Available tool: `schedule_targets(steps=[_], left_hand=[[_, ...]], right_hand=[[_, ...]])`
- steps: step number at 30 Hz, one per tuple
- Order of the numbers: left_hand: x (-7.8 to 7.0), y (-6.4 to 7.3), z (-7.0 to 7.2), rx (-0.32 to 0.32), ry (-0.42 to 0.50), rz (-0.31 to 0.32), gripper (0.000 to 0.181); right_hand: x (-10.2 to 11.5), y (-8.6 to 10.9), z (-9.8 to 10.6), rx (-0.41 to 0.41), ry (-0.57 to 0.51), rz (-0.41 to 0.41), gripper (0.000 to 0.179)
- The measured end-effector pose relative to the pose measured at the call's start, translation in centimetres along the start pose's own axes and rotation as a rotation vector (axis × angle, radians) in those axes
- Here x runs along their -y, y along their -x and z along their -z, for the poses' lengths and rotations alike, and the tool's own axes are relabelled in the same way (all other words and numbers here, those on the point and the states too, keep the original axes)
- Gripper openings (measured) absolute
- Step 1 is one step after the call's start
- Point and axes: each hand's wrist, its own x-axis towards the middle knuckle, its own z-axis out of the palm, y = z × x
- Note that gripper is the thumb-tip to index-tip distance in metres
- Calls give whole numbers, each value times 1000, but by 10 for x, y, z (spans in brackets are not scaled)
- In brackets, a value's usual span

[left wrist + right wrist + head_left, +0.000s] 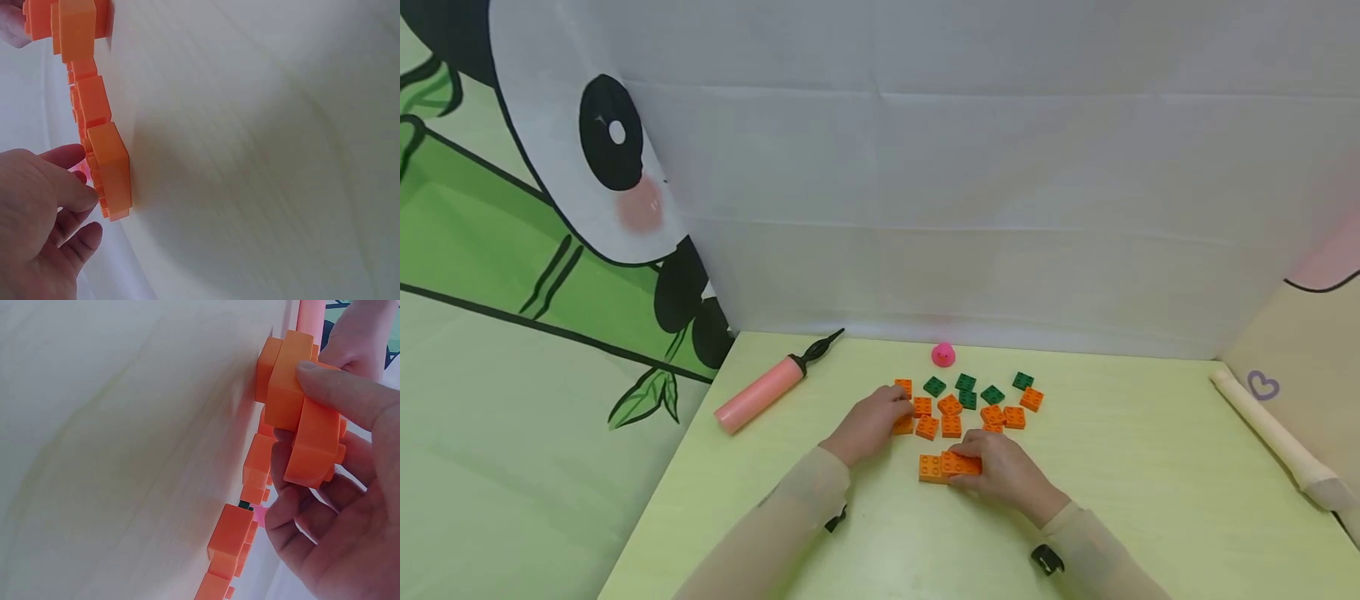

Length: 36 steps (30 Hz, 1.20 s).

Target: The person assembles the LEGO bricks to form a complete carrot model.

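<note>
My right hand (pixel 1003 471) grips a joined piece of orange toy building bricks (pixel 931 468) low over the table. In the right wrist view the thumb presses one side of these joined bricks (pixel 289 381), and the other fingers curl beneath. My left hand (pixel 870 423) is at the left end of the loose orange bricks. The left wrist view shows its fingertips right at the studs of an orange brick (pixel 112 165) standing on the table, with the fingers loosely bent. More loose orange bricks (pixel 951 426) lie between and beyond the hands.
Several green bricks (pixel 992 395) lie behind the orange ones. A small pink round toy (pixel 943 355) sits near the back edge of the table (pixel 1150 467). At the left lies a pink hand pump (pixel 760 393) with a black nozzle. A pale roll (pixel 1270 429) runs along the right edge.
</note>
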Motion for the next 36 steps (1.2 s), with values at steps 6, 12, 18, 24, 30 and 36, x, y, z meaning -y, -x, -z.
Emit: schedule_targets(steps=[6, 12, 18, 24, 30, 36], left_hand=[[3, -9, -6, -4, -58, -8, 27], [3, -6, -4, -34, -68, -10, 23], [4, -2, -4, -20, -65, 13, 29], [10, 3, -9, -30, -77, 24, 29], [14, 10, -12, -63, -41, 17, 26], [15, 18, -13, -63, 76, 43, 26]], right_hand=[[-2, 0, -1, -11, 17, 8, 43], [-1, -1, -2, -9, 5, 10, 42], [-1, -1, -2, -11, 4, 4, 42], [0, 0, -3, -4, -2, -30, 42], [-1, 0, -4, -5, 3, -34, 43], [-2, -1, -6, -20, 14, -22, 43]])
